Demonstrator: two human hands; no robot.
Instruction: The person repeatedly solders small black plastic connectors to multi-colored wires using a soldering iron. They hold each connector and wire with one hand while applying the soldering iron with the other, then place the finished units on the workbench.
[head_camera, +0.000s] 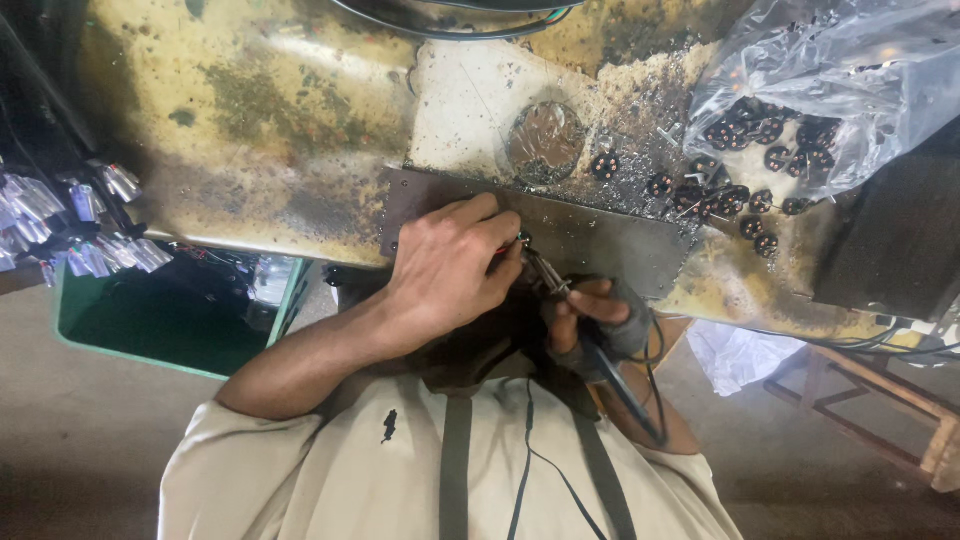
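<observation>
Landmark: the grey metal plate lying at the near edge of the stained, yellowed workbench.
Left hand: the left hand rests on the plate's near left part, fingers curled tight and pinching a small part at the fingertips; what the part is, I cannot tell.
Right hand: the right hand, partly wrapped in a dark fingerless glove, sits just off the plate's near edge, closed around the handle of a soldering iron.
Iron: its tip slants up towards the plate and meets the small part just beside the left fingertips; its black cord hangs down across the person's pale shirt.
Round parts: small black round components lie scattered beyond the plate's far right corner, more inside a clear plastic bag.
Bin: a green bin sits below the bench, well left of the plate.
Stool: a wooden frame stands on the floor, right of the plate.
</observation>
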